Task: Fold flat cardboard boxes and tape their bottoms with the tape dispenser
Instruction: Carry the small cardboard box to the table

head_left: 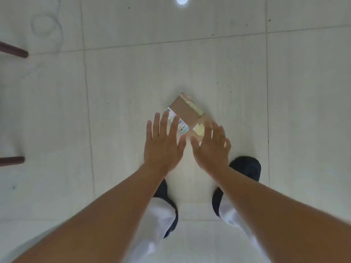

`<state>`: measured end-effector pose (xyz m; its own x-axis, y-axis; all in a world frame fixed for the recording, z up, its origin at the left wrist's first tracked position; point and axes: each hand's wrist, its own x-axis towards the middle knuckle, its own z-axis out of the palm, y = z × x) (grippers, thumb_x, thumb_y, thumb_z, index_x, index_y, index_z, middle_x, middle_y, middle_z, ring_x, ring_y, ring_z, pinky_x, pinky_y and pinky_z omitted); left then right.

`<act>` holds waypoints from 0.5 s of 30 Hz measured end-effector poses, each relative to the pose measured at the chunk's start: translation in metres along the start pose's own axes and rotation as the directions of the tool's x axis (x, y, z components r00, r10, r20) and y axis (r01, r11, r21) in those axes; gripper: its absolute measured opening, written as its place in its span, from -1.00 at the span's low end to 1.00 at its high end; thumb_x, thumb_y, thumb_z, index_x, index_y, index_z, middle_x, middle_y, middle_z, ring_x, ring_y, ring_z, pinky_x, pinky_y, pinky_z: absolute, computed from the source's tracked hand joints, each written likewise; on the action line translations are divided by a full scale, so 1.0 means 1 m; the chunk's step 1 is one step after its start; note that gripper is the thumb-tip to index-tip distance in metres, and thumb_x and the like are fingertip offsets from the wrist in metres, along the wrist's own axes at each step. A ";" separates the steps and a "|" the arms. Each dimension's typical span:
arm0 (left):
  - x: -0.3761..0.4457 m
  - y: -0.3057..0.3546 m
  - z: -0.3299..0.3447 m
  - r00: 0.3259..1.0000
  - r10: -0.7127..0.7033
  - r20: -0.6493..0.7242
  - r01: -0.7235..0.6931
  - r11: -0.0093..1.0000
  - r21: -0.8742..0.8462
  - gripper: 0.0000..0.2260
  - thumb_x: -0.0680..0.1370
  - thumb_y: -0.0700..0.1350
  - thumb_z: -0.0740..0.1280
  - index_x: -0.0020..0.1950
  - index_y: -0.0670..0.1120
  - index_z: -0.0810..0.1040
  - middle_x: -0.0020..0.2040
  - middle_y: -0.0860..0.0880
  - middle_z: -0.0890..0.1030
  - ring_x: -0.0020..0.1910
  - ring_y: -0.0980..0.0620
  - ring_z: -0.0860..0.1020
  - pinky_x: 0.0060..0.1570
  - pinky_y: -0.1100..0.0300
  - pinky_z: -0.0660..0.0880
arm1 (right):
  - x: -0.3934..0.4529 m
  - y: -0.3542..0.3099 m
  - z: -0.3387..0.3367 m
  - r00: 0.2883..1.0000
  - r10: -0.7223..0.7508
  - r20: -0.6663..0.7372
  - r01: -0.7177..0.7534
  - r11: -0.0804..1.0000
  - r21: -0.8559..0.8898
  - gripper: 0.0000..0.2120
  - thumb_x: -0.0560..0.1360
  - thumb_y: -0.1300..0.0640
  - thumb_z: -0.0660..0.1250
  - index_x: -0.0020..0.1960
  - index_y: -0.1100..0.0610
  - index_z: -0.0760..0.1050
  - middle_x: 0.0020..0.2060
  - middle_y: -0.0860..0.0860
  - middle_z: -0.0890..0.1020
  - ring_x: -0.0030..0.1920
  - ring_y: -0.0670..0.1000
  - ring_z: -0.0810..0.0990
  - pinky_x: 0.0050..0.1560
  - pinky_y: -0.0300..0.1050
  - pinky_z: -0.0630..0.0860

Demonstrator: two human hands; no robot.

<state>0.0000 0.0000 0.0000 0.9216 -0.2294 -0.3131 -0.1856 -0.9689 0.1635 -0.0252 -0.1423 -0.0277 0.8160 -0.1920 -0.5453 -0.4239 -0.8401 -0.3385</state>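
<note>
Forearms: both of ours reach down and forward from the bottom edge, nearest the camera, above white trouser legs and dark shoes [247, 168].
Chair legs: two dark wooden legs [14, 51] poke in at the far left, well apart from everything else.
Left hand: our left hand [162, 143] is spread flat, fingers straight and apart, holding nothing; its fingertips overlap the left edge of the box in our view, though we cannot tell whether they touch it.
Cardboard box: a small brown cardboard box [185, 112] lies on the pale tiled floor [114, 92] just ahead of our feet, turned cornerwise, with a printed label on its left side and pale tape patches along its right and near faces.
Right hand: our right hand [211, 147] is likewise open-palmed and empty, fingers extended over the near right corner of the box.
Tape dispenser: we see none anywhere in view.
Progress: we judge this box not ready yet; it carries old tape and looks closed or flattened, we cannot tell which. Picking it up, squaring it, folding the bottom flaps and taping them all appear left to do.
</note>
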 end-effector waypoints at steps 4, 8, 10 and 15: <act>0.051 -0.012 0.063 1.000 0.018 -0.018 -0.018 0.999 -0.032 -0.47 0.65 0.08 0.17 0.56 -0.14 0.24 0.56 -0.23 0.22 0.56 -0.26 0.11 0.52 -0.19 0.03 | 0.060 0.027 0.048 0.999 0.007 0.040 -0.006 1.000 -0.026 -0.31 0.61 -0.23 0.10 0.60 0.03 -0.05 0.60 0.04 0.01 0.59 0.14 -0.06 0.51 0.24 0.03; 0.096 -0.027 0.124 1.000 0.021 -0.008 -0.021 0.997 -0.069 -0.43 0.64 0.12 0.10 0.58 -0.14 0.20 0.57 -0.22 0.17 0.57 -0.24 0.08 0.52 -0.13 -0.02 | 0.104 0.046 0.101 1.000 0.007 0.002 -0.007 0.993 -0.120 -0.17 0.54 -0.36 0.12 0.62 0.00 -0.11 0.60 0.03 -0.01 0.59 0.14 -0.04 0.47 0.22 0.13; 0.115 -0.035 0.149 0.999 -0.013 0.032 0.016 0.995 -0.096 -0.41 0.65 0.12 0.14 0.61 -0.10 0.11 0.60 -0.19 0.08 0.59 -0.20 0.01 0.53 -0.10 -0.06 | 0.117 0.047 0.121 0.999 0.019 -0.040 -0.024 0.990 -0.136 -0.11 0.48 -0.46 0.07 0.62 -0.01 -0.08 0.60 0.02 0.00 0.59 0.15 -0.02 0.43 0.21 0.18; 0.141 -0.047 0.187 0.997 -0.030 0.069 0.040 0.988 -0.150 -0.35 0.61 0.17 0.19 0.61 -0.05 0.06 0.60 -0.19 0.04 0.55 -0.21 0.08 0.50 -0.08 0.08 | 0.136 0.052 0.146 0.994 -0.107 -0.033 0.097 0.970 -0.223 -0.06 0.45 -0.42 0.22 0.62 0.01 -0.08 0.60 0.11 -0.07 0.58 0.20 -0.09 0.46 0.29 0.10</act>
<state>0.0751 -0.0047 -0.2272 0.9010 -0.2057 -0.3820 -0.0947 -0.9524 0.2896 0.0064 -0.1382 -0.2318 0.8691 -0.1175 -0.4805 -0.2441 -0.9468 -0.2098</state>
